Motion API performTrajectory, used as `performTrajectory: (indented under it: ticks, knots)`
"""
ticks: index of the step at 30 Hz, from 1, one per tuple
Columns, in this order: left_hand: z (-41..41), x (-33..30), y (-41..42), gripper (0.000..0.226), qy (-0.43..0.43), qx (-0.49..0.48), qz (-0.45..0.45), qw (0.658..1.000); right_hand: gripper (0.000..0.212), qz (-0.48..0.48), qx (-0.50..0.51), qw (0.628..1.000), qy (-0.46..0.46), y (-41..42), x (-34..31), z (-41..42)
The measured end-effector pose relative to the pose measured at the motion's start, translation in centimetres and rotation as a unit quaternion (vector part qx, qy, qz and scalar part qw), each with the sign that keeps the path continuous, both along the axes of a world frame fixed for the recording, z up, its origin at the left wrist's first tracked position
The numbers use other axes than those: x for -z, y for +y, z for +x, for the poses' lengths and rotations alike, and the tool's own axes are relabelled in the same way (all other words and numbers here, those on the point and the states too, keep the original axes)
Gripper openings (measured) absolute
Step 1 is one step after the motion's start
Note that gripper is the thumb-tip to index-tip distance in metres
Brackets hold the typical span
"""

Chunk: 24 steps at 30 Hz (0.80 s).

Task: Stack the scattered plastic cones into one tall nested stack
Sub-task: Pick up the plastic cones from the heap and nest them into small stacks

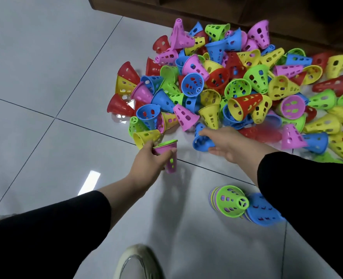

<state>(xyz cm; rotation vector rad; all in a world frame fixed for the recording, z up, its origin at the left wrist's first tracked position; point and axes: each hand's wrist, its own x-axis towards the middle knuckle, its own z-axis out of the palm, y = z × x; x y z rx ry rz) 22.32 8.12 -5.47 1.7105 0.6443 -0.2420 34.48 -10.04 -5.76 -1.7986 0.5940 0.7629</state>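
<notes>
A big heap of perforated plastic cones (233, 85) in red, yellow, green, blue and pink lies scattered on the tiled floor. My left hand (150, 160) grips a small nested stack, a pink cone (171, 158) with a green one inside it, wide ends up. My right hand (227, 143) reaches to the near edge of the heap and its fingers curl round a blue cone (202, 142) lying on the floor. A short nested stack topped by a green cone (230, 201) lies on its side near my right forearm, with a blue cone (264, 213) beside it.
Dark wooden furniture (186, 9) runs along the wall behind the heap. Glossy white floor tiles (45, 77) stretch to the left and toward me. A light-coloured shoe (138, 262) shows at the bottom edge.
</notes>
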Motion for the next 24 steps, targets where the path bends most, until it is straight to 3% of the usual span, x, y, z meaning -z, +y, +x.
performTrajectory:
  ticks: [3,7,12,17,22,24]
  knots:
    - [-0.2,-1.9,-1.1,0.040,-0.042,0.021,-0.012,0.999,0.032,0.038,0.022,0.999,-0.023,-2.7,-3.4,-0.3]
    - [-0.8,-5.6,-2.6,0.038,-0.096,0.146,0.018,0.984,0.024,0.094,0.061,0.984,-0.136,-8.4,-10.1,-2.4]
    - [-2.4,-9.1,-4.2,0.041,-0.126,0.332,0.100,0.929,0.036,0.021,0.026,0.954,-0.298,-14.5,-14.1,-10.7]
    - [-3.7,-10.6,-7.6,0.064,-0.147,0.490,0.274,0.814,0.052,0.051,0.036,0.935,-0.349,-15.5,-10.4,-18.5]
    - [-2.7,-9.2,-11.4,0.090,-0.109,0.591,0.459,0.655,0.066,-0.028,-0.006,0.938,-0.346,-16.1,-4.3,-21.9]
    - [-2.1,-8.4,-12.9,0.087,-0.100,0.596,0.496,0.624,0.068,-0.067,-0.017,0.942,-0.328,-16.5,-2.6,-22.2]
